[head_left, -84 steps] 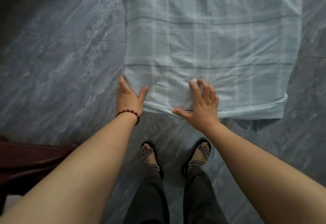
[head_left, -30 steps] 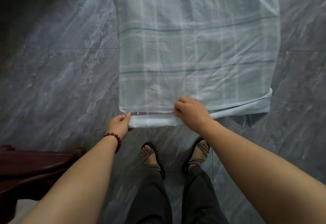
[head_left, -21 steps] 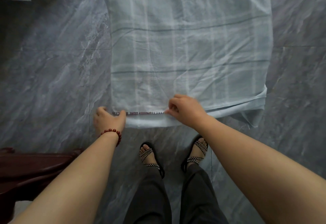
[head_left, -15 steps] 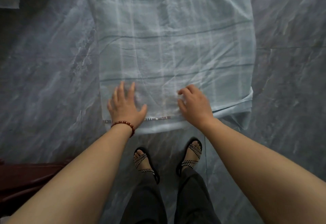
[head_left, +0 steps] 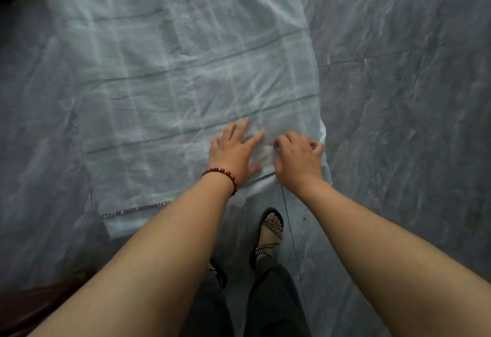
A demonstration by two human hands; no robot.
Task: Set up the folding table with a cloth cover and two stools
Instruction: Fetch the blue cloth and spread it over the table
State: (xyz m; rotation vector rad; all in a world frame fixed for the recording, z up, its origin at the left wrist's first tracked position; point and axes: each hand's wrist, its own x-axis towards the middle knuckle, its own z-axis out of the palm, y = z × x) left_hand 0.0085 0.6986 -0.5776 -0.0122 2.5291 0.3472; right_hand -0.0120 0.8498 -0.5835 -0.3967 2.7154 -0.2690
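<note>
Head view: thin pale cloth [head_left: 172,71], faint plaid lines, heavily creased, spread flat ahead of person, printed selvage along near edge. Left hand [head_left: 233,154] lies flat on cloth, fingers splayed. Right hand [head_left: 299,160] just beside it at cloth's right edge, fingers curled; grip unclear through blur. Red bead bracelet [head_left: 223,174] on left wrist. Grey marbled floor [head_left: 398,97], glossy. Strappy sandal [head_left: 269,230] below.

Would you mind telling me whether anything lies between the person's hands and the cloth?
Nothing visible does. The left hand rests flat, directly on the cloth, and the right hand curls its fingers into the fabric beside the cloth's right edge.
</note>
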